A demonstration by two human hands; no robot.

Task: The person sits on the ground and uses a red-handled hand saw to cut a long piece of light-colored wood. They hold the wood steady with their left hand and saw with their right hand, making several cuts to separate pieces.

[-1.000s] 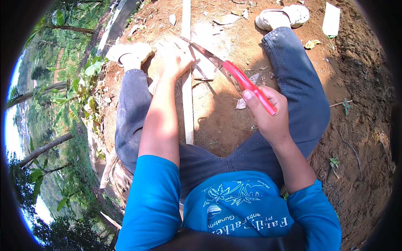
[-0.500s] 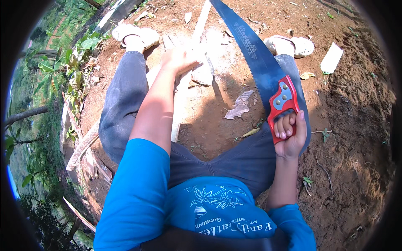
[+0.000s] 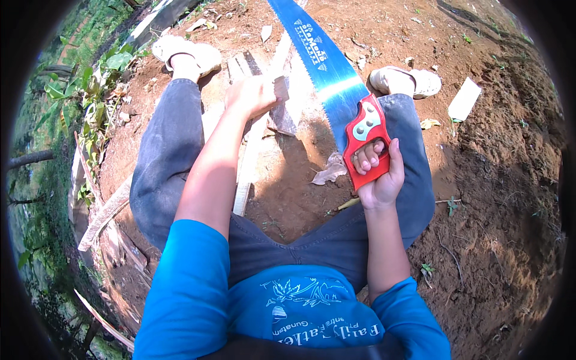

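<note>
Though saw teeth (image 3: 309, 71) leftward, room rightward

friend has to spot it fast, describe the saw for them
From the blue shirt, look up to the right hand. It grips the saw, whose broad, toothed, shiny blade and red handle set it apart from the pale wood strip nearby.

Right fingers (image 3: 367, 157) grip saw (image 3: 347, 99); blade (image 3: 317, 51) gleams

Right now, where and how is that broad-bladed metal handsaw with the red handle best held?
Likely by its red, looped handle, from the person's lower right: the loop suits a closed grip, as the right hand shows. The broad metal blade seems best avoided: its toothed edge faces the person's left.
</note>
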